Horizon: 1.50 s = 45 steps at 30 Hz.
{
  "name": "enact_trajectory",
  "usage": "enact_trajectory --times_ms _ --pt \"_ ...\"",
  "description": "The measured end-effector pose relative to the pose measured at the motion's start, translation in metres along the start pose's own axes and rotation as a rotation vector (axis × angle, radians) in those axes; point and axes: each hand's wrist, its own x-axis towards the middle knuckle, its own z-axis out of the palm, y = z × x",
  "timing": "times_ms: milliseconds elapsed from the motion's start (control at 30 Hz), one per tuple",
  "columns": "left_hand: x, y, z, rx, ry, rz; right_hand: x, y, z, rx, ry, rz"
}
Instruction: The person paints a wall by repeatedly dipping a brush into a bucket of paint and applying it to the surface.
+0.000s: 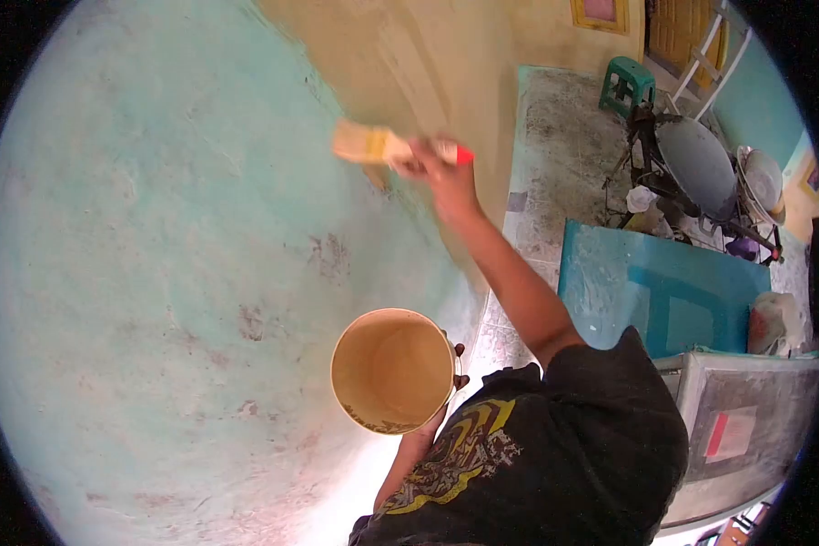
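A paintbrush (pixel 359 143) with tan, paint-loaded bristles and a red-tipped handle is in my right hand (pixel 435 164), closed round the handle. Its bristles overlap the border between the pale green wall (pixel 182 227) and a tan painted area (pixel 409 55). Lower down, my left hand (pixel 461 366) holds a round bucket (pixel 393 364) from its far side and from below, so only some dark, paint-stained fingers show at the rim. Tan paint coats the inside of the bucket, with darker smears along the lower lip.
To the right stands a blue panel (pixel 601 273) beside a glass-fronted cabinet (pixel 746 428). Behind are a large dark wok (pixel 696 168), a green stool (pixel 628 84) and a white ladder (pixel 701 64). A plastic bag (pixel 775 320) rests near the cabinet.
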Motion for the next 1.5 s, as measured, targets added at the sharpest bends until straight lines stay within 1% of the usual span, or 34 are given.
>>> enact_trajectory --times_ms 33,67,100,133,167,200,233,267,300,333,367,400,467,567,600,667,733,767,800,833,867,933,967,1000,1033,1067,1100,1133,1200,1267,1333,1400,1433,1500 --pt "-0.003 0.004 -0.006 -0.045 0.013 -0.011 -0.023 0.029 -0.029 -0.109 0.085 0.104" --pt "-0.007 0.006 -0.007 -0.101 0.024 -0.022 -0.048 0.065 -0.066 -0.023 0.219 0.199" --pt "-0.009 0.006 -0.008 -0.051 0.030 -0.019 -0.073 0.097 -0.109 -0.101 0.307 0.205" --pt "-0.012 0.007 -0.007 -0.001 0.036 -0.017 -0.094 0.108 -0.136 -0.184 0.428 0.253" --pt "-0.017 0.007 -0.001 0.161 0.044 -0.003 -0.110 0.129 -0.177 -0.362 0.436 0.253" --pt "-0.018 0.008 -0.003 0.162 0.037 -0.008 -0.116 0.143 -0.201 -0.538 0.443 0.248" --pt "-0.019 0.009 -0.004 0.164 0.031 -0.013 -0.108 0.131 -0.185 -0.514 0.384 0.221" --pt "-0.019 0.008 -0.014 -0.002 0.018 -0.038 -0.092 0.105 -0.152 -0.493 0.328 0.197" --pt "-0.020 0.005 -0.013 -0.049 0.018 -0.036 -0.076 0.094 -0.127 -0.472 0.276 0.179" --pt "-0.022 0.003 -0.012 -0.097 0.018 -0.035 -0.045 0.103 -0.116 -0.882 0.197 -0.010" --pt "-0.023 0.001 -0.011 -0.144 0.017 -0.033 -0.021 0.067 -0.070 -0.987 0.127 -0.053" --pt "-0.021 0.002 -0.011 -0.103 -0.006 -0.022 0.001 0.038 -0.035 -0.988 0.065 -0.133" --pt "-0.018 0.005 -0.008 -0.027 -0.010 0.001 0.018 -0.025 0.023 -0.635 0.139 -0.210" --pt "-0.013 0.002 -0.001 0.041 0.026 0.039 0.032 -0.042 0.032 0.043 0.011 -0.144" --pt "-0.010 0.003 -0.001 0.051 0.019 0.050 0.031 -0.015 0.010 0.061 0.021 -0.145" --pt "-0.005 0.003 0.001 0.073 0.010 0.078 -0.002 0.044 -0.031 0.054 0.224 0.096" --pt "-0.002 -0.001 0.001 0.104 0.006 0.092 -0.049 0.096 -0.097 -0.026 0.377 0.171" --pt "0.000 -0.001 0.001 0.125 0.005 0.099 -0.071 0.110 -0.130 -0.073 0.425 0.225" --pt "0.000 -0.002 0.000 0.097 -0.013 0.093 -0.086 0.117 -0.159 -0.271 0.424 0.265" --pt "0.001 -0.003 0.000 0.072 -0.030 0.081 -0.094 0.122 -0.174 -0.467 0.424 0.301" --pt "0.002 -0.004 0.000 0.047 -0.050 0.064 -0.089 0.113 -0.163 -0.469 0.408 0.277" --pt "0.004 -0.006 0.008 0.141 -0.038 0.098 -0.060 0.080 -0.125 -0.486 0.377 0.227" --pt "0.004 -0.008 0.009 0.118 -0.038 0.095 -0.030 0.101 -0.132 -0.638 0.203 0.062" --pt "0.004 -0.010 0.011 0.095 -0.037 0.091 -0.013 0.062 -0.079 -0.747 0.159 -0.108" --pt "0.005 -0.009 0.010 0.008 -0.043 0.067 0.013 0.036 -0.052 -0.972 0.105 -0.144" --pt "0.009 -0.006 0.009 -0.077 -0.053 0.044 0.034 0.014 -0.027 -0.812 0.112 -0.178" --pt "0.010 -0.004 0.005 -0.022 -0.047 0.054 0.047 -0.003 -0.010 -0.654 0.115 -0.211" --pt "0.009 -0.004 -0.002 0.029 -0.043 0.067 0.052 -0.015 -0.004 -0.417 0.087 -0.166" --pt "0.011 -0.004 -0.010 -0.035 -0.049 0.066 0.059 -0.029 0.001 0.049 0.022 -0.060" --pt "0.010 -0.005 -0.012 -0.111 -0.054 0.069 0.035 0.014 -0.033 -0.021 0.141 0.052" --pt "0.008 -0.006 -0.001 -0.058 -0.037 0.097 0.003 0.109 -0.119 -0.023 0.196 0.110" --pt "0.007 -0.007 0.013 0.086 -0.007 0.132 -0.040 0.124 -0.164 -0.059 0.380 0.222" --pt "0.006 -0.008 0.019 0.132 0.003 0.142 -0.042 0.119 -0.174 -0.250 0.380 0.241" --pt "0.008 -0.008 0.027 0.127 -0.021 0.123 -0.036 0.105 -0.186 -0.635 0.382 0.258"
